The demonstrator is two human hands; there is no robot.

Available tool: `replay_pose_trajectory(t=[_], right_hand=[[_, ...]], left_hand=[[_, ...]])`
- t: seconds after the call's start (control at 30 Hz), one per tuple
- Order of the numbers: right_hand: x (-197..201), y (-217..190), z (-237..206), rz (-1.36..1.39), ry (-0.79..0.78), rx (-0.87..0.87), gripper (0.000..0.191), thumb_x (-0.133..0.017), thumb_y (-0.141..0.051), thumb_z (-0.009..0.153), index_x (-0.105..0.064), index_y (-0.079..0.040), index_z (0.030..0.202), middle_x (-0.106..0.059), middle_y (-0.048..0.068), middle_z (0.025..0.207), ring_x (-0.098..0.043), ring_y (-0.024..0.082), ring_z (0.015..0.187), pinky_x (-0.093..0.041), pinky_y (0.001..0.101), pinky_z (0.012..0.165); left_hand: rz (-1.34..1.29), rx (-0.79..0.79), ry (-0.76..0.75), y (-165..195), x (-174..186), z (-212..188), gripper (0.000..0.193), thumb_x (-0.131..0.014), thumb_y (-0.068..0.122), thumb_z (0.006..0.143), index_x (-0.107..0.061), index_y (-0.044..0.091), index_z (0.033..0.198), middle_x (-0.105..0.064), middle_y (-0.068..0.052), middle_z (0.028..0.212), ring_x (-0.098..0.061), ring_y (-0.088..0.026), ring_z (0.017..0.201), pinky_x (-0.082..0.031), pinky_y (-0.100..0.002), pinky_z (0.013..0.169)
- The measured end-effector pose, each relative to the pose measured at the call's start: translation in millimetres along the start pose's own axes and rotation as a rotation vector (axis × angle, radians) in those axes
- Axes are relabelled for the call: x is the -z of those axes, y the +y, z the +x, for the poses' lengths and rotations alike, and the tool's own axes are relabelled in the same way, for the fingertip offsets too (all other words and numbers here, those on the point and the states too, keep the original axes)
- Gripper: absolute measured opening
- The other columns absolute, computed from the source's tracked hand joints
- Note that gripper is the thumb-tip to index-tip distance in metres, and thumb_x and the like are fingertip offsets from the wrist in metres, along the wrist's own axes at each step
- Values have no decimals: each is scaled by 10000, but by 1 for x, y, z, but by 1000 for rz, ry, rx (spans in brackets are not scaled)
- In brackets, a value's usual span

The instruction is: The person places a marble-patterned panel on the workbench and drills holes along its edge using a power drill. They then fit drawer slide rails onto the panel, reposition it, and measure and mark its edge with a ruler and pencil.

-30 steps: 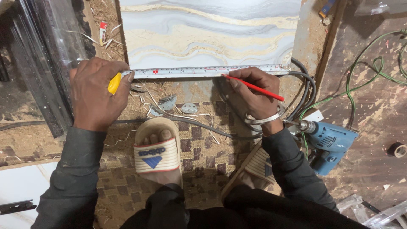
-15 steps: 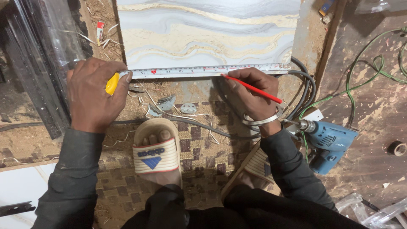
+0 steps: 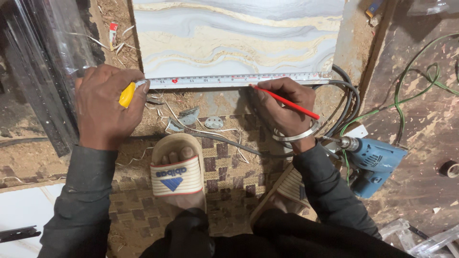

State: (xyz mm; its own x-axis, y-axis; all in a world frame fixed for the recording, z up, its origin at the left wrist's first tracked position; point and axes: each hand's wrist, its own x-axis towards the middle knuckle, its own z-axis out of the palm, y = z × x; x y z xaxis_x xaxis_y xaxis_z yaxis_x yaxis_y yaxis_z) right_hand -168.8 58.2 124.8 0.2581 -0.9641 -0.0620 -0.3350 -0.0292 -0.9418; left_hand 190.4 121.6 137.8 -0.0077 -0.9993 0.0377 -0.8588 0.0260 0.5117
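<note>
The tape (image 3: 239, 80) lies stretched left to right along the near edge of the marbled panel (image 3: 234, 38), its long axis across the view. The left hand (image 3: 107, 107) is closed around the yellow tape case (image 3: 126, 94), pinning it at the panel's left corner. The right hand (image 3: 287, 107) pinches a red pencil (image 3: 287, 102), tip pointing left and touching the tape. The hands are well apart. A blue drill (image 3: 375, 162) lies on the floor to the right.
</note>
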Motion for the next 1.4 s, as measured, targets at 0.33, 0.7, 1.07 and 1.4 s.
replay_pose_trajectory(t=[0.33, 0.7, 1.07, 1.4], right_hand=[[-2, 6, 4, -44, 29, 10, 89, -762, -30, 949, -757, -2, 1034, -777, 85, 948, -736, 104, 851, -607, 248, 771], [-3, 4, 5, -60, 29, 19, 97, -776, -50, 957, -759, -3, 1040, -783, 80, 939, -741, 101, 835, -612, 243, 759], [-5, 1, 4, -38, 45, -24, 92, -769, -49, 956, -760, -5, 1036, -779, 73, 925, -733, 88, 813, -599, 233, 730], [-5, 1, 6, -17, 32, -36, 88, -744, -13, 948, -753, 7, 1033, -772, 74, 904, -725, 87, 795, -598, 230, 718]], left_hand=[[15, -3, -7, -1, -1, -1, 108, -770, 240, 1051, -769, 139, 1088, -659, -51, 982, -606, -245, 985, -403, -397, 873], [20, -18, 2, -3, -2, -2, 94, -751, 199, 1017, -767, 145, 1092, -660, -49, 987, -612, -242, 984, -405, -390, 874], [24, -23, 1, -2, -2, -1, 97, -754, 198, 1016, -767, 141, 1093, -663, -51, 997, -612, -244, 989, -397, -389, 870], [27, -24, -2, -1, -1, 1, 97, -761, 233, 1056, -768, 141, 1086, -660, -48, 988, -611, -237, 982, -398, -388, 873]])
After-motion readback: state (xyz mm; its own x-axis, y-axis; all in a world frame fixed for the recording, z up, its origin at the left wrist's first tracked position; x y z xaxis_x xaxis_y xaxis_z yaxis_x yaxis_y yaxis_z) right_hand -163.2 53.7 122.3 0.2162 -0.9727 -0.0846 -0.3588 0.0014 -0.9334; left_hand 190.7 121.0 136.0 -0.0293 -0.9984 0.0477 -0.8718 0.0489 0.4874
